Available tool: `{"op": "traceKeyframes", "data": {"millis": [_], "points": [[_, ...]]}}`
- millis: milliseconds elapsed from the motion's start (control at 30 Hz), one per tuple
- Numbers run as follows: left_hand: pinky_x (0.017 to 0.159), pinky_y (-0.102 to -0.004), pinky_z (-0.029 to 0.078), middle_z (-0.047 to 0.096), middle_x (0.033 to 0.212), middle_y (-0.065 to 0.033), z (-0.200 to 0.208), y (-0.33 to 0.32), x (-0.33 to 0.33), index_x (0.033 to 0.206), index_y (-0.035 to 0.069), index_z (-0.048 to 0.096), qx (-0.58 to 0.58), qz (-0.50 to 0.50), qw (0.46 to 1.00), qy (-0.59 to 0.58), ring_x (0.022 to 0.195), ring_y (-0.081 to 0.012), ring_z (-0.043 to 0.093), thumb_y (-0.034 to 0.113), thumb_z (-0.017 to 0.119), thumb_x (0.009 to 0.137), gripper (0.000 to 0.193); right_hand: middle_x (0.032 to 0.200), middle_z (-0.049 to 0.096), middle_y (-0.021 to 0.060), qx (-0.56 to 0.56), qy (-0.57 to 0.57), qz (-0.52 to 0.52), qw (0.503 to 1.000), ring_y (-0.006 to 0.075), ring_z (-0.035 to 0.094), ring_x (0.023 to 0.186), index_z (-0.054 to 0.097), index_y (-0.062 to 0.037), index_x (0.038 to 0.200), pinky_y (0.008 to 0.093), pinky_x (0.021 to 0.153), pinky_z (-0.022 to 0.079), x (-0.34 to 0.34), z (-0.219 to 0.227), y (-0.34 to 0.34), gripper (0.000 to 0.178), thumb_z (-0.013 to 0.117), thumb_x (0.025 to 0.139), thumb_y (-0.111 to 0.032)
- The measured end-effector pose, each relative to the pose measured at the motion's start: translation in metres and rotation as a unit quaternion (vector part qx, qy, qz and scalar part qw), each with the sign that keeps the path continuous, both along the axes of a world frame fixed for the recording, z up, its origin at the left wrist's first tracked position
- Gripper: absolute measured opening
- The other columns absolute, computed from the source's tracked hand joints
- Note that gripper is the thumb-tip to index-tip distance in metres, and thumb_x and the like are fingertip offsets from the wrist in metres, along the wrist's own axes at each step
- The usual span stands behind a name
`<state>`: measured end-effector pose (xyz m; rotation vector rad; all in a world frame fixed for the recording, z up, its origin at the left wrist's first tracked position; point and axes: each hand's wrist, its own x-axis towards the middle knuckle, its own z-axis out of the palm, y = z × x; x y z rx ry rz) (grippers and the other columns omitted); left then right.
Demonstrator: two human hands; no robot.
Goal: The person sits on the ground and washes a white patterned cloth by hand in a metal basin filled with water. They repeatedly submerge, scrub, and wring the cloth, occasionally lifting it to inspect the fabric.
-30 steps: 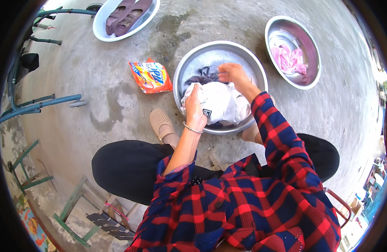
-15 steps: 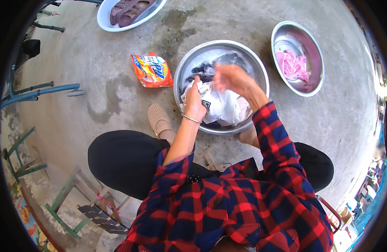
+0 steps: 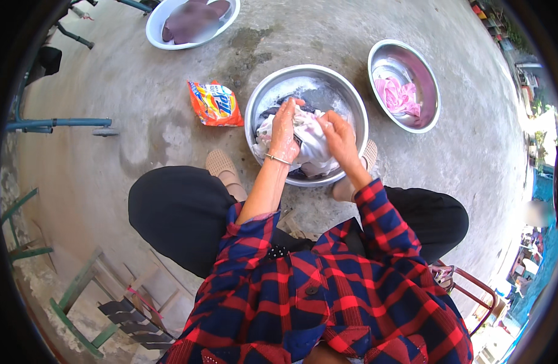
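Note:
A round metal basin [image 3: 363,115] stands on the floor between my feet, with sudsy water and dark cloth in it. Over the dark cloth, a wet white garment [image 3: 314,144] with a small dark patch is bunched up between my hands. My left hand [image 3: 284,132], with a bracelet at the wrist, is closed on the garment's left side, its fingertips partly hidden. On the garment's right side my right hand [image 3: 340,142] has its fingers curled round the fabric.
An orange detergent bag [image 3: 216,104] stands left of the basin. At the right, a second metal basin [image 3: 435,91] holds pink cloth [image 3: 397,97]. A pale blue basin [image 3: 234,15] with dark purplish contents is at the far left. Wooden frames [image 3: 79,282] lie near my left side.
My right hand, raised and open above the garment before, has come down onto its right side and closed on it. My left hand keeps its hold. The whole view has shifted slightly.

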<state>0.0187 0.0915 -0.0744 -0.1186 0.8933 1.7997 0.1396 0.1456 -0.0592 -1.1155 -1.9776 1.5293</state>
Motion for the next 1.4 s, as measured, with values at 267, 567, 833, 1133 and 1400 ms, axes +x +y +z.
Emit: {"op": "traceKeyframes", "data": {"millis": [267,567,833,1133,1400], "points": [[0.059,-0.0257,0.044,0.053,0.073,0.0000,-0.008,-0.004,0.028,0.080,0.007,0.056,-0.030,0.059,0.994,-0.091,0.067,-0.0109,0.051,0.032,0.054,0.088,0.027,0.057,0.056,0.0180,0.301,-0.210,-0.021,0.930,0.0372,0.056,0.052,0.050,-0.0046,0.066,0.0464,0.047,0.044,-0.043,0.029,-0.026,0.035,0.043,0.088,-0.032],[0.055,-0.0276,0.041,0.052,0.068,0.0007,-0.022,-0.023,0.021,0.073,0.008,0.057,0.118,-0.037,0.979,-0.165,0.062,-0.0100,0.051,0.035,0.050,0.089,0.032,0.068,0.056,0.0133,0.341,-0.247,0.101,0.901,0.0352,0.056,0.058,0.052,-0.0076,0.076,0.0420,0.049,0.044,-0.035,0.030,-0.043,0.022,0.048,0.086,-0.027],[0.054,-0.0276,0.042,0.050,0.066,0.0009,-0.024,-0.030,0.005,0.076,0.010,0.054,0.231,-0.092,0.956,-0.159,0.060,-0.0110,0.050,0.027,0.053,0.089,0.021,0.053,0.053,0.0149,0.429,-0.124,0.132,0.885,0.0336,0.056,0.051,0.050,-0.0073,0.075,0.0427,0.047,0.043,-0.032,0.054,-0.069,0.025,0.042,0.089,-0.027],[0.065,-0.0288,0.045,0.055,0.073,-0.0009,-0.067,-0.035,-0.017,0.078,0.013,0.056,0.234,-0.166,0.958,-0.030,0.069,-0.0115,0.054,0.032,0.047,0.091,0.025,0.062,0.058,0.0121,0.462,-0.181,0.147,0.856,0.0292,0.057,0.049,0.054,-0.0082,0.084,0.0399,0.042,0.043,-0.038,0.042,-0.067,0.019,0.046,0.086,-0.025],[0.051,-0.0263,0.040,0.048,0.059,0.0019,-0.005,-0.028,0.006,0.068,0.012,0.052,0.029,-0.044,0.996,-0.070,0.054,-0.0112,0.048,0.036,0.053,0.087,0.031,0.053,0.056,0.0132,0.428,-0.171,0.106,0.881,0.0287,0.057,0.047,0.054,-0.0081,0.074,0.0405,0.041,0.043,-0.035,0.044,-0.053,0.025,0.046,0.087,-0.029]]}}
